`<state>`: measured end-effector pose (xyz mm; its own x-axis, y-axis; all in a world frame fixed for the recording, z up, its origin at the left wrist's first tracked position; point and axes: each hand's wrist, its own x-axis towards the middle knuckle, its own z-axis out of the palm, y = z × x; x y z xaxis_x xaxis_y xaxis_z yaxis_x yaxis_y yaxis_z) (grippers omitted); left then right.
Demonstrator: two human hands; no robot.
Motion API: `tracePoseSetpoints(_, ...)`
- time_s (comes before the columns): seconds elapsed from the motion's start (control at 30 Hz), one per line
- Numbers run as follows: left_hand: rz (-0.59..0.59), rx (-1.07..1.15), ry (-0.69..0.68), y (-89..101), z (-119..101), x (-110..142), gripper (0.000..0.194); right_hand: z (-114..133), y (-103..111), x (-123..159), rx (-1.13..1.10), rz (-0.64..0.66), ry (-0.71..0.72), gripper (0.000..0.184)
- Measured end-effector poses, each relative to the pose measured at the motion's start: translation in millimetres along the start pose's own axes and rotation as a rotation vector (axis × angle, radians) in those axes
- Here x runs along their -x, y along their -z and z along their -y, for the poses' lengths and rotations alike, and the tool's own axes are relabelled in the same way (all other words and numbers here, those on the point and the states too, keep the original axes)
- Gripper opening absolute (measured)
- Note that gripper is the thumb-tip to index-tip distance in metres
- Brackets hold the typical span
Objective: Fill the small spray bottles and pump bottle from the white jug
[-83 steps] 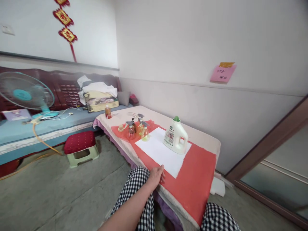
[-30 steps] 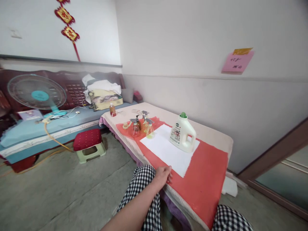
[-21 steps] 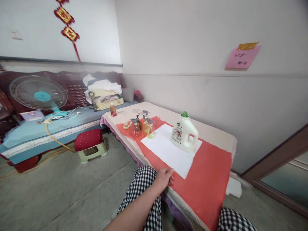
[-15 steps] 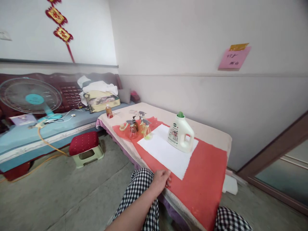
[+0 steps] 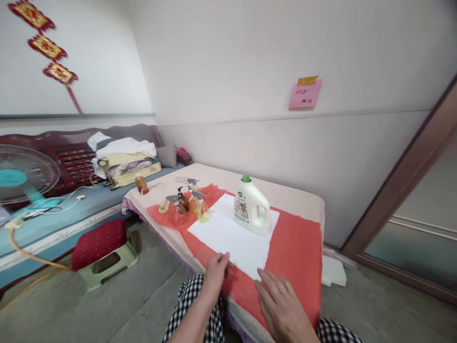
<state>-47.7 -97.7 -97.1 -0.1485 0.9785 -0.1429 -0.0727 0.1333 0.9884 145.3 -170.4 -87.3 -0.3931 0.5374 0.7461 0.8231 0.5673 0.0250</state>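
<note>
My left hand [image 5: 215,275] is at the near edge of the table, beside the lower-left edge of a white sheet [image 5: 228,243]. Its thumb is apart from its loosely bent, slightly blurred fingers, and nothing shows in it. My right hand [image 5: 282,302] is over the red cloth [image 5: 298,247], empty, fingers stretched toward the sheet's near corner. A cream jug [image 5: 252,207] with a handle and a green top stands upright on the sheet. Left of it are a clear spray bottle [image 5: 179,214], another with yellowish liquid [image 5: 203,209] and a brown pump bottle [image 5: 183,202].
A small brush [image 5: 163,206] lies on the red cloth's left end. An amber bottle [image 5: 141,184] stands at the table's far left. On the floor is a red-topped stool [image 5: 102,245]; a fan [image 5: 21,178] stands on the bench. A pink note [image 5: 305,94] is on the wall.
My right hand has come into view over the red cloth. My left hand remains by the table's near edge. The view has turned right, so the room's things appear farther left.
</note>
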Motion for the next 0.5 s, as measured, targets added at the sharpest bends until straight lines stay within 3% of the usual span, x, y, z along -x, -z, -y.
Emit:
tracePoseSetpoints(0.23, -0.439, 0.126, -0.133, 10.6, -49, -113, 0.038, -11, -21, -3, 0.011, -0.021, 0.038, 0.028)
tracePoseSetpoints(0.37, -0.739, 0.036, -0.164, 16.6, -48, -168, 0.025, -20, -36, -14, -0.009, -0.050, 0.024, 0.027)
tracePoseSetpoints(0.5, -0.809, -0.131, -0.178, 21.8, -38, -202, 0.046, -30, -41, -49, -0.085, 0.019, 0.038, 0.021)
